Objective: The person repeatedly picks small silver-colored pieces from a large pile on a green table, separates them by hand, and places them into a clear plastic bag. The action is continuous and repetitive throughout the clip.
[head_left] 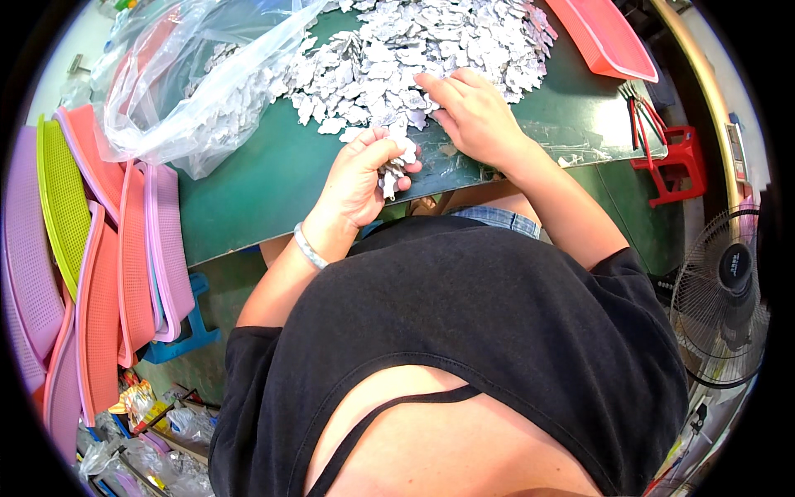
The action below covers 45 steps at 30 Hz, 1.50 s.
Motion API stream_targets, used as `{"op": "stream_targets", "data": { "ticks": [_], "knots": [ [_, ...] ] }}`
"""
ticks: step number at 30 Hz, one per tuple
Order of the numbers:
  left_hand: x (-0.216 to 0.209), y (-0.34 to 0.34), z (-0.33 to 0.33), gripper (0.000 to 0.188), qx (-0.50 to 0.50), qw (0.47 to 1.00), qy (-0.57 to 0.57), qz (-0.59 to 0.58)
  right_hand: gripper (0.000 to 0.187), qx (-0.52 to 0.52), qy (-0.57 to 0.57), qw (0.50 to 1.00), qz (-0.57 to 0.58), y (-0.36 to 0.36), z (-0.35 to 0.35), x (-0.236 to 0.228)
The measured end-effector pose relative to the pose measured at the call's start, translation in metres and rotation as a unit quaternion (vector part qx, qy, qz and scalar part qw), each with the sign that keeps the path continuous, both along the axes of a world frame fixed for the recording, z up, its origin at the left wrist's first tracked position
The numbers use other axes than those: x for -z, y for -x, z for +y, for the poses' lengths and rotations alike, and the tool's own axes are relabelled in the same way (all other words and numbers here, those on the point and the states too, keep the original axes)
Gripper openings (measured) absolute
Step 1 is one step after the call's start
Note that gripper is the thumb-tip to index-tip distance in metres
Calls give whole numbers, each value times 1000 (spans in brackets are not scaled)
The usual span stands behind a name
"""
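Note:
A wide heap of small flat silvery-white pieces (373, 58) with wavy outlines covers the far middle of the green table (224, 199). At the table's near edge, my left hand (368, 170) is closed around a small stack of these pieces (392, 176), its thumb on top. My right hand (472, 112) reaches over the near right side of the heap. Its fingers are bent down at the pieces, and whether one is between the fingertips is hidden. A pale bangle (310, 246) circles my left wrist.
A clear plastic bag (190, 108) with more pieces lies left of the heap. Stacked purple, green and coral baskets (108, 240) stand at the left. A coral basket (609, 41) sits at the far right corner. A red stool (683, 166) and a fan (720, 290) stand right.

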<state>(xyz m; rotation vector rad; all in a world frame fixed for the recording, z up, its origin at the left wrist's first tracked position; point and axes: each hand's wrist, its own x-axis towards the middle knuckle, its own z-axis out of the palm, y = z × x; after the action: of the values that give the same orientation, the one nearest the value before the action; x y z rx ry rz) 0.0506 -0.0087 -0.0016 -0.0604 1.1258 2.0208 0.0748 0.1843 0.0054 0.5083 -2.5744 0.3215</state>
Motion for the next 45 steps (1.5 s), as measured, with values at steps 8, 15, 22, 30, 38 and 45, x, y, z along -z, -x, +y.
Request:
{"op": "stream_targets", "data": {
  "ticks": [8,15,22,30,38,45],
  "knots": [
    [3,5,-5,19,27,999,-39,-10,40,-23,-36,999,26,7,7,0],
    [10,5,-5,16,6,995,-82,-52,40,-49,2,999,19,8,10,-4],
    [-4,4,4,14,-16,999,-24,-17,41,-48,434,878,-195,3,3,-12],
    [0,8,9,15,-21,1000,8,7,43,-24,424,868,-257,9,-3,-12],
    [2,7,2,16,-32,999,4,-12,42,-25,54,998,-18,14,-3,11],
    [3,7,-3,19,-46,998,-36,-18,47,-20,71,997,-7,13,-5,9]
  ]
}}
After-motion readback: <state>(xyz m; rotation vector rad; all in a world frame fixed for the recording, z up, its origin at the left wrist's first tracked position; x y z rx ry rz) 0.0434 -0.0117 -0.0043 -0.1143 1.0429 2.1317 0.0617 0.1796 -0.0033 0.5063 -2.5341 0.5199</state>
